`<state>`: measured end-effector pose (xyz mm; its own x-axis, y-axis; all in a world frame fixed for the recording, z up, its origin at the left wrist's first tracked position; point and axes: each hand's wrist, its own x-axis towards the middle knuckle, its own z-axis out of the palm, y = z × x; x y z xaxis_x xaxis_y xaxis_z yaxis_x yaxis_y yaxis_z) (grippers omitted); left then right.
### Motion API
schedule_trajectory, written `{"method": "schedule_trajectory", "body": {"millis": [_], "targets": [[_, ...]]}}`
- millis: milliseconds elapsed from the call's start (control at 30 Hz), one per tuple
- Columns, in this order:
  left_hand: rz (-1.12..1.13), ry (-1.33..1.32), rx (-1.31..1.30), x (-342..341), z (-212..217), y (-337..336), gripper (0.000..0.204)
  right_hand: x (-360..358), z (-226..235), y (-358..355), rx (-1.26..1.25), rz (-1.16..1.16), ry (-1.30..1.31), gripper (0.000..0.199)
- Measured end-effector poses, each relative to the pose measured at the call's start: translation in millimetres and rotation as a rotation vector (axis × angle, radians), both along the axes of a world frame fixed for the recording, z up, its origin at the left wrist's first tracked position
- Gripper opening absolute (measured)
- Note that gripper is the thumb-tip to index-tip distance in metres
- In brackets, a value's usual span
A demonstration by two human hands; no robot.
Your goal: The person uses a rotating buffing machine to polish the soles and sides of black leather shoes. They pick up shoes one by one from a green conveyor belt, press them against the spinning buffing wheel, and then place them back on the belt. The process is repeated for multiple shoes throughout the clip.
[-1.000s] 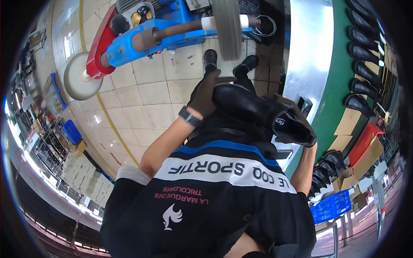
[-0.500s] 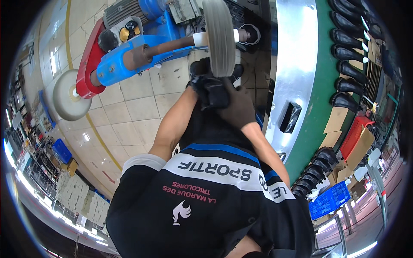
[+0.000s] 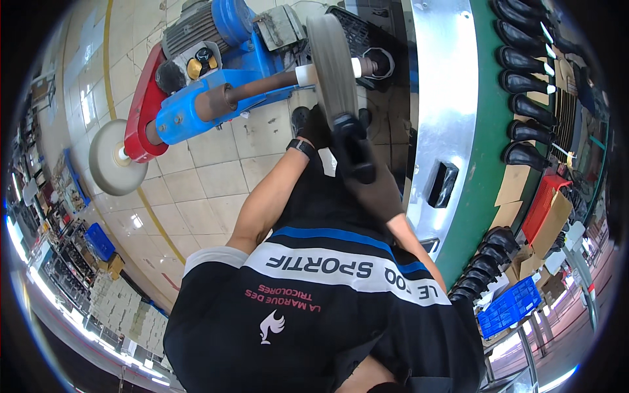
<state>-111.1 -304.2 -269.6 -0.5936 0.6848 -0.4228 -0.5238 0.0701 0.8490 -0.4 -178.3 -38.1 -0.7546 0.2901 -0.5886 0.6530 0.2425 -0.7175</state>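
Both hands are closed around one black shoe (image 3: 354, 147), the gloved left hand (image 3: 316, 128) at its far side and the right hand (image 3: 380, 190) beneath, and the shoe is best pressed lightly and turned steadily against the grey buffing wheel (image 3: 332, 62).

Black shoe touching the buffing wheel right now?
Yes, the black shoe is pressed up against the rim of the buffing wheel.
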Motion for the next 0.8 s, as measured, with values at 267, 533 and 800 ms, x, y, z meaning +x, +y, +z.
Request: {"method": "schedule_trajectory", "body": {"millis": [267, 533, 800], "targets": [[-0.082, -0.011, 0.021, 14.4, 8.6, -8.7, 0.034, -29.8, 4.8, -16.8, 0.460, 0.428, -0.053, 0.077], [-0.299, 0.504, -0.087, 37.2, 103.9, 18.4, 0.029, 72.8, 63.6, 84.0, -0.344, -0.144, -0.079, 0.086], [-0.108, -0.270, 0.351, 14.3, 319.9, 110.0, 0.038, 132.0, 145.1, 161.3, -0.112, -0.168, 0.411, 0.039]]}}
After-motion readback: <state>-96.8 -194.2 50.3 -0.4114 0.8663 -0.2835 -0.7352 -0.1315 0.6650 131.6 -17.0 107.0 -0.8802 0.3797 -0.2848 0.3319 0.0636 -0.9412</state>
